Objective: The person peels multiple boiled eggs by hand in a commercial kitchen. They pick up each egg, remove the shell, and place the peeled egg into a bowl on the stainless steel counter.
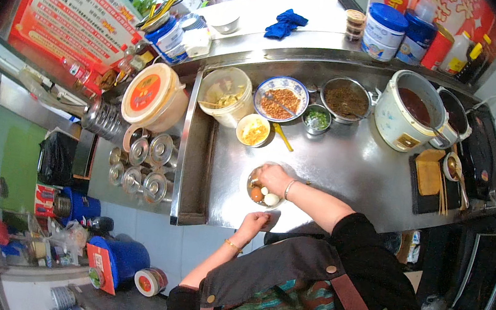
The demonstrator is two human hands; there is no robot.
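A metal bowl (263, 204) on the steel counter holds a brown egg (256, 194), a white peeled egg (271, 200) and another pale piece. My right hand (274, 179) reaches into the bowl's upper part, its fingers bent down; whether they grip anything is hidden. Just below the bowl, my left hand (256, 224) is curled near the counter's front edge; its fingertips and anything in them cannot be made out. Beyond the bowl stand a small bowl of chopped yellow food (253, 130) and a yellow-handled utensil (283, 137).
Along the back stand a plastic tub (226, 94), a patterned bowl of peanuts (281, 98), a cup of chopped greens (317, 119), a pot of dark crumbs (346, 99) and a large cooker pot (409, 112). Lidded metal jars (160, 150) stand left; a black tray (419, 201) lies right.
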